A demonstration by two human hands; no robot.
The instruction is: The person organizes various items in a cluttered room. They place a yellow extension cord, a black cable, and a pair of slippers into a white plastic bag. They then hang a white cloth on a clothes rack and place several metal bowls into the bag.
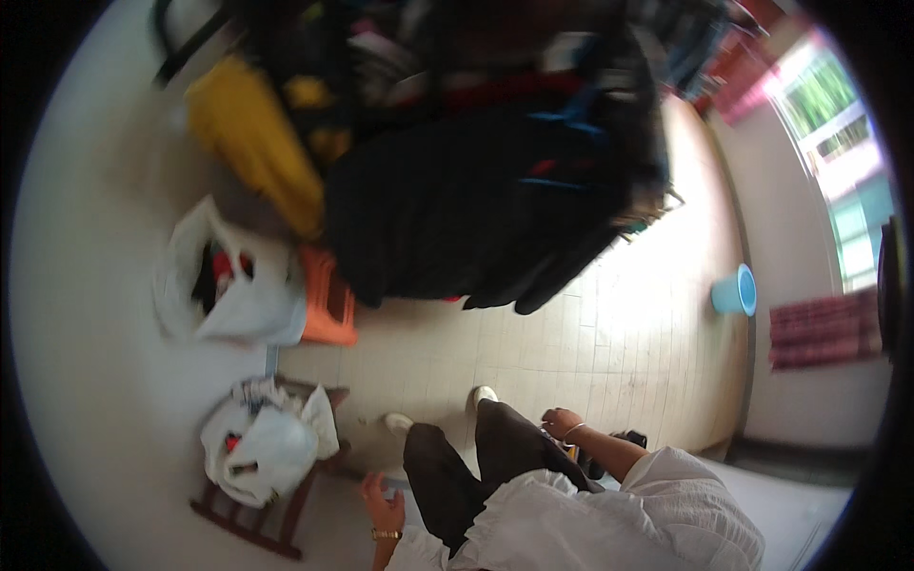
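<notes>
My left hand, with a gold-coloured watch on the wrist, hangs beside my left thigh. Its fingers are apart and it holds nothing. Nearest to it is a dark wooden chair bearing a white plastic bag with cloth in it. My right hand, wearing a pale bracelet, is by my right thigh with its fingers partly curled; whether anything is in it cannot be told. Before me, black garments and a yellow garment hang from a rack, blurred at the top.
A white bag with dark and red contents stands by an orange plastic stool at the left wall. A light blue bucket is on the floor at right. Checked cloth hangs below the window.
</notes>
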